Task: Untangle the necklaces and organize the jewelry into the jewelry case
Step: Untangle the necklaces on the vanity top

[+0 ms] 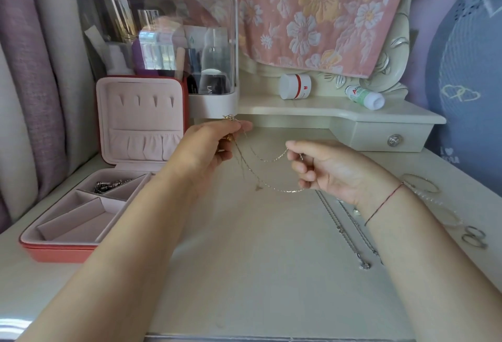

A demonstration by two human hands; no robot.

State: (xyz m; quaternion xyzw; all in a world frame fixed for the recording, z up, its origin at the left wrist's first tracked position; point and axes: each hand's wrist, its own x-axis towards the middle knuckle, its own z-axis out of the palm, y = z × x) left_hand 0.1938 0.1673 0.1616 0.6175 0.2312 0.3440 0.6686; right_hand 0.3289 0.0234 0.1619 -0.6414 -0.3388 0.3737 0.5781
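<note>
Cream vanity top [258, 273], mauve curtains [40, 83]

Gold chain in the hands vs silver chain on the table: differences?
The gold chain hangs in the air, pinched by the left hand and right hand; the silver chain lies loose on the table. The gold chain sags in loops; the silver chain lies stretched out fairly straight. Both are thin and outside the jewelry case.

Above the bench [258, 273], the left hand [209, 146] pinches a tangle of thin gold chains [269, 159] that droop across to the right hand [323, 170], while the open jewelry case [62, 253] sits at left and silver necklaces [350, 235] lie at right.
</note>
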